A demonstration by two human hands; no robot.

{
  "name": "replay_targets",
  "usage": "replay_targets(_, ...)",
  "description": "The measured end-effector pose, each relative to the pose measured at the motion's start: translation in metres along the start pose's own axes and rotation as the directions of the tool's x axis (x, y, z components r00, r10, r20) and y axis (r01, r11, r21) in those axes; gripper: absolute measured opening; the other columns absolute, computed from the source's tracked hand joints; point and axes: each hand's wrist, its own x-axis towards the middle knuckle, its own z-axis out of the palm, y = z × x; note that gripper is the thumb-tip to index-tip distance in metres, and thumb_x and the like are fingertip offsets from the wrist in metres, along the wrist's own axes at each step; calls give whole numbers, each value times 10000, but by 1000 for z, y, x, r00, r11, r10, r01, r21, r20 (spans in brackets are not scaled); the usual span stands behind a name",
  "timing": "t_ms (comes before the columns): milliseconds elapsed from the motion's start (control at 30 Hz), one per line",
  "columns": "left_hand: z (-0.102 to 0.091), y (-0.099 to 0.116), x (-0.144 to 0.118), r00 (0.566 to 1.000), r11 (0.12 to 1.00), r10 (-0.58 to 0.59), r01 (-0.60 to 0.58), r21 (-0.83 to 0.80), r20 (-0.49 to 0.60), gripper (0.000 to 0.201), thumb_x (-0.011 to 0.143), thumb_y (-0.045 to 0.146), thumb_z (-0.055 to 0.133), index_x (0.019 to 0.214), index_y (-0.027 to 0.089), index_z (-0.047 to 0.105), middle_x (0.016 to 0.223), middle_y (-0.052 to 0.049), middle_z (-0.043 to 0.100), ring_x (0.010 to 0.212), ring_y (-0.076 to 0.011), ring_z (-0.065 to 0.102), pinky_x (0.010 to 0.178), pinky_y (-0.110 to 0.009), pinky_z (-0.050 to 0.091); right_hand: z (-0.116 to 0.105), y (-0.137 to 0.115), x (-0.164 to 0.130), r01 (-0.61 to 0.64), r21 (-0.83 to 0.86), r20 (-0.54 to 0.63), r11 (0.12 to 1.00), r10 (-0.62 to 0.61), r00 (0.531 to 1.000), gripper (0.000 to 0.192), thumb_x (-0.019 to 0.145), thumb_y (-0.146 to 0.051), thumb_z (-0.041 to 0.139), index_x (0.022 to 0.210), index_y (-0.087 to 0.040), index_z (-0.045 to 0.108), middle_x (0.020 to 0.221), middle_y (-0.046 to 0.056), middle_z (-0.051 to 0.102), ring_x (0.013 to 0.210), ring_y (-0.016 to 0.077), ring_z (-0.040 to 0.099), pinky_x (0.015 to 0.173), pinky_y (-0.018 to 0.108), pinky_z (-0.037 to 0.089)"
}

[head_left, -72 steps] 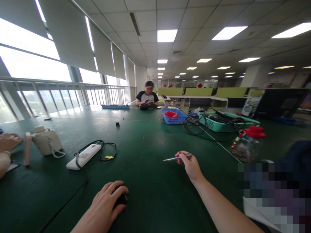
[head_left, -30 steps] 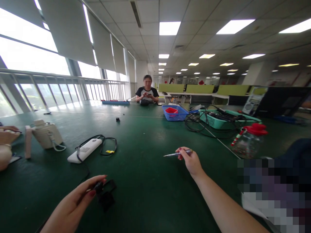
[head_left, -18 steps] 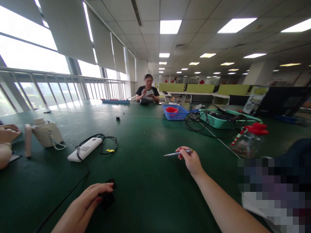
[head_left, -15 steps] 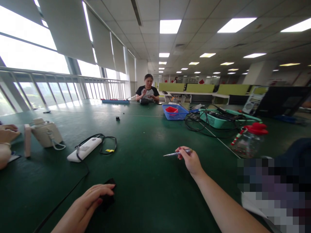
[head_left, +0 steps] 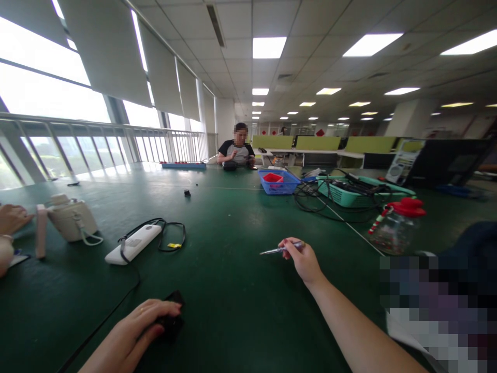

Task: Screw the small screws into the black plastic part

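A person's left hand [head_left: 134,331] rests flat on a small black device [head_left: 171,316] lying on the green bench [head_left: 233,290], the fingers [head_left: 165,309] curled loosely over its near side — covering it, not lifting it. Part of the device juts out past the fingertips, on the side away from the wearer. A thin black cable [head_left: 104,318] runs along the bench to the left of the device, toward the white power bank [head_left: 134,243] farther back.

The right hand [head_left: 303,261] hovers above the bench, well to the right of the black device and beyond it, its fingers pinched shut around a slim screwdriver [head_left: 280,249]. The tool's long axis lies nearly level, its metal tip pointing left and its handle end hidden in the grip. The tip aims across the bench rather than down at the device, which sits nearer the wearer and lower left of the tip. The left hand is plainly the nearer of the two to the device.

Beyond the right hand stand a clear jar with a red lid [head_left: 396,225], a teal basket of cables [head_left: 349,194] and a blue basket [head_left: 278,184]. Left of the power bank sits a cream-coloured appliance [head_left: 72,220], with another person's hand [head_left: 10,220] at the frame's edge — and a seated co-worker [head_left: 237,153] at the bench's far end.
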Motion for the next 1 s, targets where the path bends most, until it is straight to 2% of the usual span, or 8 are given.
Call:
replay_targets(200, -4, 2, -1, 998, 995, 63, -60, 80, -32, 287, 884, 281, 515, 1103, 352, 686, 1167, 19, 720, 1056, -175, 689, 918, -266, 542, 0, -1, -1, 3, -5, 0, 1000, -3, 1000, 392, 841, -547, 587, 751, -175, 671, 624, 16, 590, 616, 168, 542, 639, 313, 445)
replay_targets(367, -5, 6, -3, 996, 991, 67, -61, 116, -51, 289, 862, 297, 556, 1108, 370, 687, 1152, 25, 728, 1029, -180, 700, 886, -260, 560, 1, -1, 0, -8, -13, 3, 1000, 8, 1000, 409, 840, -565, 584, 762, -174, 673, 627, 16, 588, 617, 167, 542, 640, 314, 446)
replay_targets(600, -7, 9, -4, 994, 982, 106, -107, 153, 12, 324, 867, 279, 552, 1146, 390, 673, 1204, 24, 704, 1074, -193, 681, 907, -263, 553, 1, 0, 0, -11, -24, 12, 1000, 11, 1000, 448, 833, -607, 575, 759, -177, 674, 634, 21, 593, 623, 171, 547, 646, 316, 450)
replay_targets(800, -3, 1, -8, 994, 987, 80, -68, 146, -73, 326, 858, 309, 585, 1160, 394, 670, 1135, 28, 733, 988, -180, 716, 865, -219, 563, 2, -1, -1, -3, -18, 14, 1000, 4, 1000, 451, 827, -608, 583, 748, -176, 686, 623, 19, 591, 611, 166, 545, 632, 315, 450)
replay_targets(1000, -1, -2, -7, 996, 986, 4, 11, 166, -92, 286, 861, 376, 581, 1122, 366, 696, 1102, 15, 745, 969, -194, 723, 840, -242, 580, 2, -2, -1, -10, -18, 5, 1000, 10, 1000, 459, 812, -618, 594, 755, -173, 690, 621, 20, 595, 612, 169, 548, 631, 314, 449)
